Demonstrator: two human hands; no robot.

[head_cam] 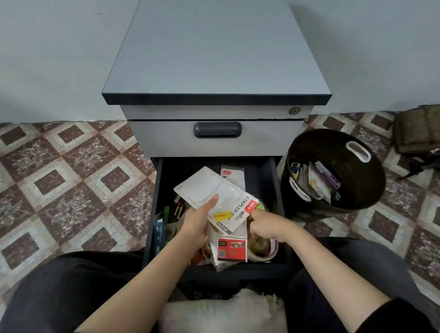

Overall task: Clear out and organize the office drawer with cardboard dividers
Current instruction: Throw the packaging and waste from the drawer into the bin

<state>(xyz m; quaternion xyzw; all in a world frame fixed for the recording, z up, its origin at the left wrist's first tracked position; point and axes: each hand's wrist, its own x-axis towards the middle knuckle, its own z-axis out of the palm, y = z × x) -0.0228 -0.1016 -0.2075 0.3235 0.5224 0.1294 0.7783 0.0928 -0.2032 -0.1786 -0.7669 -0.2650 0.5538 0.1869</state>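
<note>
A: Hands first. Left hand (pixel 197 223), centre of frame: fingers under a white stapler package (pixel 227 200), thumb pressed flat on its clear blister. A firm grip.

B: Right hand (pixel 268 226)?

A: Just right of centre. Fingers curled, one fingertip at the package's red corner. Cannot tell whether it pinches the card or only touches it.

B: Any print on the package?

A: "STAPLER S…" in black, the rest cut off by the edge. Grey band reads "staple". There is a yellow sticker with red print too small to read, and white letters on the red corner, also unclear.

B: Location of the drawer?

A: The drawer (pixel 277 185) is pulled open at lower centre, bottom of a grey cabinet (pixel 215 50). The package is held tilted above it.

B: Contents?

A: Jumbled. A red card (pixel 232 249) with a QR code hangs just below the stapler package; its lettering is upside down and not legible. A tape roll (pixel 260 246) sits under the right wrist. A blue packet (pixel 158 232) stands against the left wall.

B: Surroundings?

A: A black bin (pixel 318 146) stands at right of the drawer, on the patterned tile, with packets inside. A brown bag (pixel 427 127) lies at upper right. A pale cushion (pixel 225 321) lies at the bottom edge, between the knees.
</note>
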